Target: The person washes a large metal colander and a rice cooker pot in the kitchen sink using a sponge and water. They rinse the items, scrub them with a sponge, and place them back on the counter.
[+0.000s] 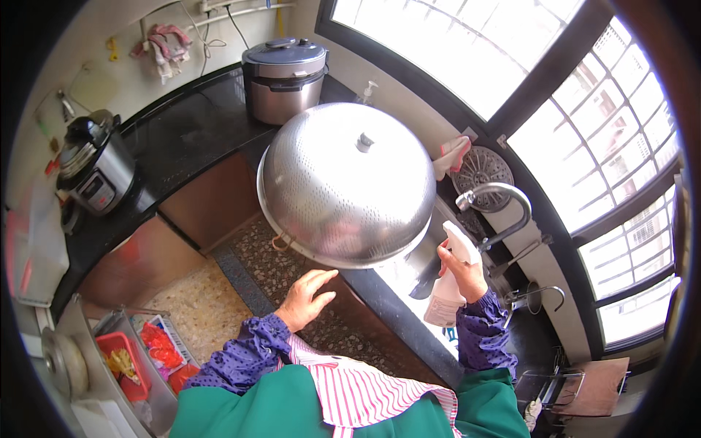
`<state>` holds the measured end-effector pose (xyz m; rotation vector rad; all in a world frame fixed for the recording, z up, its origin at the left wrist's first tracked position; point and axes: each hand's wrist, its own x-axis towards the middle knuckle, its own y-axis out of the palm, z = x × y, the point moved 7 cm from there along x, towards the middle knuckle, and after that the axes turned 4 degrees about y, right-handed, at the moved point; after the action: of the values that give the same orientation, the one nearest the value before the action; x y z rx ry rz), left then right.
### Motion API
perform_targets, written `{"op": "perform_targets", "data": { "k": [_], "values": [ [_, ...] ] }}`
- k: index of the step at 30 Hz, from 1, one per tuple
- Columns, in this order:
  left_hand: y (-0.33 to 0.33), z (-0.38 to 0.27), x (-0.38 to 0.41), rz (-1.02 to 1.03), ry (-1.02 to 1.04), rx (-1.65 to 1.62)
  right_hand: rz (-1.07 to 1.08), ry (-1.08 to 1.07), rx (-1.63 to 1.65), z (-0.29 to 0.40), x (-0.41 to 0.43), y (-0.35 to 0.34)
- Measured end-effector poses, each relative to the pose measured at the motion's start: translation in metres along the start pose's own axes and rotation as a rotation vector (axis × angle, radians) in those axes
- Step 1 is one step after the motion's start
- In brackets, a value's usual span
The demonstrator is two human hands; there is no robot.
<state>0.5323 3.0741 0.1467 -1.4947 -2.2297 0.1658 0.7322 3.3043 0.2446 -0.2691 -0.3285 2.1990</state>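
A large perforated metal dome, like an upturned colander with a small knob on top (345, 186), stands in front of me over the counter corner and the sink's edge. My left hand (306, 298) is just below its near rim, palm down with the fingers apart, holding nothing. My right hand (464, 274) grips a white spray bottle (444, 301) by its neck, above the sink's right part. The bottle is roughly upright and bears printed writing. What lies beneath the dome is hidden.
A curved faucet (506, 191) rises behind the sink (421, 268). A rice cooker (285, 82) and an electric pressure cooker (101, 164) stand on the black counter (189, 120). An open drawer (148, 356) at lower left holds a red basket and bags. A cloth (453, 156) hangs by the window.
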Motion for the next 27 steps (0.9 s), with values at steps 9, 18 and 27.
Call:
{"op": "perform_targets", "data": {
  "k": [9, 18, 27],
  "values": [
    [-0.070, 0.024, 0.110, -0.015, 0.130, -0.025, -0.139, 0.172, -0.115, 0.005, 0.085, 0.028],
    [-0.076, 0.043, 0.143, 0.042, 0.079, -0.195, -0.082, 0.249, 0.140, 0.006, 0.116, 0.035],
    [-0.072, 0.057, 0.156, 0.038, 0.001, -0.248, -0.056, 0.287, 0.031, 0.040, 0.138, 0.026]
  ]
}}
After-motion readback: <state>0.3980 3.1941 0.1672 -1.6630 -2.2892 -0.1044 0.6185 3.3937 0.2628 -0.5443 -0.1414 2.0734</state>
